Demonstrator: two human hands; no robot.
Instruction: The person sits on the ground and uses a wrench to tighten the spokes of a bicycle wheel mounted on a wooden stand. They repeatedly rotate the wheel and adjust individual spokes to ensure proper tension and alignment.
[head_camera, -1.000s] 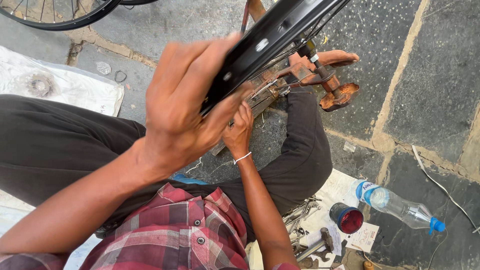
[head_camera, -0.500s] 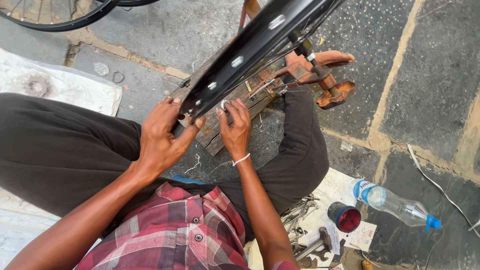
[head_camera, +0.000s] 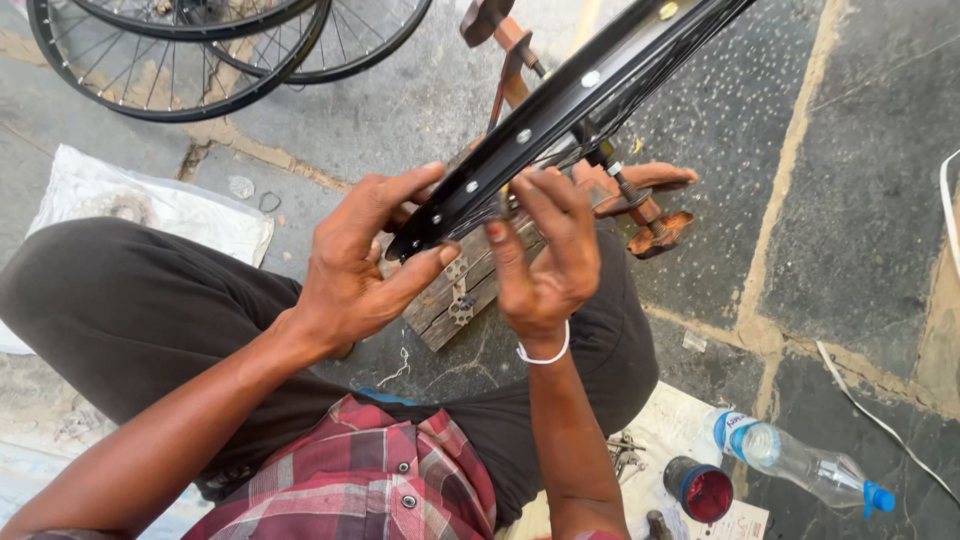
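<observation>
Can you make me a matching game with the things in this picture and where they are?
Things:
1. black wheel rim
2. plastic bottle
3. spoked wheels
4. white wristband

Places:
A. on the right hand's wrist
B. lying on the ground, bottom right
C. held between both hands
D. lying on the ground, top left

Pairs: 1-C, 2-B, 3-D, 4-A. The left hand grips the rim's end; the right hand touches it from the other side.

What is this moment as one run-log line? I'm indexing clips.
left hand: grips black rim | right hand: fingertips on rim | rim: over wooden block | nearby: plastic bottle
</observation>
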